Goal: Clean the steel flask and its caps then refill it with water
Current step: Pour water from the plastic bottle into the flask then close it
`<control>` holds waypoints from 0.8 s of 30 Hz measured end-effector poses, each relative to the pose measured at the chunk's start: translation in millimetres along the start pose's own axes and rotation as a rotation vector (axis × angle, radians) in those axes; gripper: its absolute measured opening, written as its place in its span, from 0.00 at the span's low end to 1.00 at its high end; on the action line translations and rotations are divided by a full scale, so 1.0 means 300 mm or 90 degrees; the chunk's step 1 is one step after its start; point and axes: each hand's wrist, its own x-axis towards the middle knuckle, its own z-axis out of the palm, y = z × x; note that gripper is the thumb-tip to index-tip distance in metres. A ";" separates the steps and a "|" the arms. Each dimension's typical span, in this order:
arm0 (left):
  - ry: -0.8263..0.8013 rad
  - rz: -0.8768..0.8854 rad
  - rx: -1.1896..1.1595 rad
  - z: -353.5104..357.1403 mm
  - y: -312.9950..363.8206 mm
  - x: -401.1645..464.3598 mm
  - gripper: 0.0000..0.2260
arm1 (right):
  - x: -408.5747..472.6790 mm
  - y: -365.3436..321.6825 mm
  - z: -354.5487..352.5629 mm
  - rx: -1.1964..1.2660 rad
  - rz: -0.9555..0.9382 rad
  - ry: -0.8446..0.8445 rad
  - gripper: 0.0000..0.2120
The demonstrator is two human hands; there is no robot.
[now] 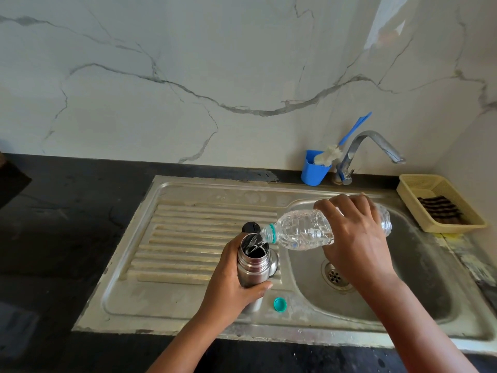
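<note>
Two hands, one flask [252, 261], one bottle [306, 232]

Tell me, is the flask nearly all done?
Nearly. The washing looks finished. The left hand holds the open steel flask on the drainboard while the right hand tips a plastic water bottle into it. The black inner cap still lies behind the flask, so the capping is left.

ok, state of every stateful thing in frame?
steel flask: uncapped, upright, gripped by left hand
plastic bottle: uncapped, tipped, pouring into flask, held by right hand
teal bottle cap: off, lying on drainboard
black flask cap: off, behind flask
tap: no water running
</note>
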 end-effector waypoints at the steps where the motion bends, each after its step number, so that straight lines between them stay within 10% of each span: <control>1: -0.001 -0.001 -0.002 0.000 -0.001 0.000 0.40 | 0.000 0.000 -0.001 0.001 0.000 0.000 0.34; 24: 0.006 0.002 -0.006 0.004 -0.004 -0.003 0.40 | 0.010 0.005 -0.007 -0.001 -0.024 0.010 0.33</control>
